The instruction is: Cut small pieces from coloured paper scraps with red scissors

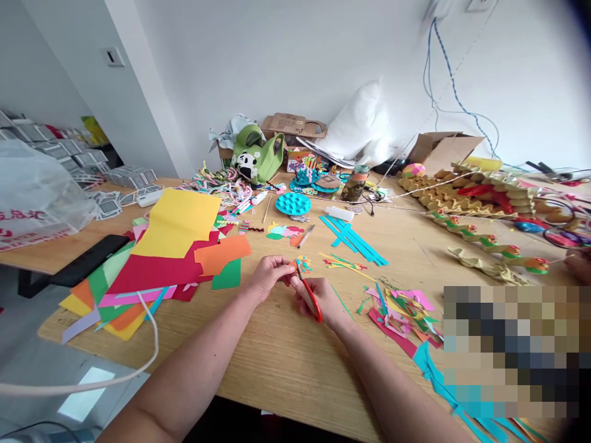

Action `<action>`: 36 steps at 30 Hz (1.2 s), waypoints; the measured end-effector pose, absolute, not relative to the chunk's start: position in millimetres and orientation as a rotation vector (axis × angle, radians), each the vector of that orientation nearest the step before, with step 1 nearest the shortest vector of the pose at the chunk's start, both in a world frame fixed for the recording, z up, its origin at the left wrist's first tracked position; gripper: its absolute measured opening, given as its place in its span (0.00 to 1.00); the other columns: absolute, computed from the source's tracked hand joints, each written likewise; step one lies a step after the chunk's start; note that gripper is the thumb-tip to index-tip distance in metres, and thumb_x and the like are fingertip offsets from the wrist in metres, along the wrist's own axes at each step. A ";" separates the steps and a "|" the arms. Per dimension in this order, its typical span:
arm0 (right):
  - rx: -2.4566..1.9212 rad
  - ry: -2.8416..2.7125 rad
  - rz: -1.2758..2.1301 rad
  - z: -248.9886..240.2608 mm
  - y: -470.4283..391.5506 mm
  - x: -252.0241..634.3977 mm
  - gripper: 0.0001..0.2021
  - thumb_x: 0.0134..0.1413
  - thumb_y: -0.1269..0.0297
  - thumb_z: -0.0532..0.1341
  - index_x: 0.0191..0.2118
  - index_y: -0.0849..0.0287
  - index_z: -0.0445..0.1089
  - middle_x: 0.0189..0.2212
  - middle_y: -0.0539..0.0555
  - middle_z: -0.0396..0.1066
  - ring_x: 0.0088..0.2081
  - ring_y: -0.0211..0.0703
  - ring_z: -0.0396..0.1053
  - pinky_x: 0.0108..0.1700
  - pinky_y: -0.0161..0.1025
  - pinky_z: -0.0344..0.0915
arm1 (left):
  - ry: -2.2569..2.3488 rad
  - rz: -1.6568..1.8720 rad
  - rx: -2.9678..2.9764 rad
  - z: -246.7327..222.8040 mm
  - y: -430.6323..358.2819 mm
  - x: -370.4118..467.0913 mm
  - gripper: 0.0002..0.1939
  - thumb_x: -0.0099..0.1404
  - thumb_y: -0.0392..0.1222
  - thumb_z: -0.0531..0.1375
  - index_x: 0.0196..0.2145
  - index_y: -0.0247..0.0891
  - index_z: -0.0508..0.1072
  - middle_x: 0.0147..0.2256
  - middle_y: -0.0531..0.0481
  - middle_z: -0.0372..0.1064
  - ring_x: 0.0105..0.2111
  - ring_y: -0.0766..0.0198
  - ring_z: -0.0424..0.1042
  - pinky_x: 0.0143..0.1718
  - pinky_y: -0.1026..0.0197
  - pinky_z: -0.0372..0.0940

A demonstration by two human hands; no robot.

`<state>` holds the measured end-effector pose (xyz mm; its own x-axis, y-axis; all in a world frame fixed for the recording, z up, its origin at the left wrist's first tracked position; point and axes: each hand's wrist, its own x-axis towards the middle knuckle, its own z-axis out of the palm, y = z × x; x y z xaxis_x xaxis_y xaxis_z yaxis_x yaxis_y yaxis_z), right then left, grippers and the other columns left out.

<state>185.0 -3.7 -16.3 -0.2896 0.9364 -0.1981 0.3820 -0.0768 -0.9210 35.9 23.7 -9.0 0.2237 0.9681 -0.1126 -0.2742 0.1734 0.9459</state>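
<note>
My right hand (316, 298) is wrapped round the red-handled scissors (317, 312), whose dark blades point up and away from me. The fingertips of my left hand (273, 274) are pinched beside the blades, with a bit of orange paper (292, 264) between them. Just beyond the blades lies a small pile of tiny blue, yellow and orange paper snippets (304, 264). Thin yellow, red and green paper strips (344, 263) rest right of the pile. Farther back are a pen (306, 236) and several colourful paper cut-outs (285, 231).
Stacked coloured paper sheets (178, 224) spread on the left, near a black phone-like slab (92, 258). Blue strips (353, 240) and a scrap heap (406, 314) lie right. Behind stand a blue paper disc (293, 204), a jar (355, 183) and egg cartons (427, 200). Another person's hand (578, 266) shows far right.
</note>
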 end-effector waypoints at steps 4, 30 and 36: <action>-1.436 -1.660 1.371 -17.0 -3.3 184.8 0.30 0.50 0.35 0.55 0.18 0.60 0.62 0.09 0.49 0.62 0.11 0.31 0.53 0.15 0.29 0.50 | 0.908 1.081 0.973 -8.5 23.5 35.8 0.08 0.46 0.40 0.66 0.22 0.33 0.73 0.20 0.51 0.69 0.20 0.70 0.66 0.23 0.66 0.60; -1.411 -1.614 1.424 -12.1 -6.0 184.4 0.29 0.49 0.36 0.57 0.19 0.61 0.63 0.10 0.49 0.63 0.11 0.30 0.54 0.15 0.30 0.49 | 0.886 1.092 0.967 -8.9 23.3 35.0 0.10 0.46 0.42 0.67 0.22 0.33 0.72 0.21 0.51 0.69 0.21 0.69 0.65 0.24 0.65 0.60; -1.414 -1.591 1.417 -11.3 -6.2 184.0 0.28 0.49 0.36 0.57 0.20 0.60 0.63 0.10 0.49 0.63 0.11 0.31 0.54 0.15 0.30 0.49 | 0.876 1.064 0.986 -9.1 23.2 34.7 0.09 0.46 0.41 0.66 0.22 0.33 0.72 0.20 0.52 0.68 0.20 0.70 0.65 0.25 0.64 0.60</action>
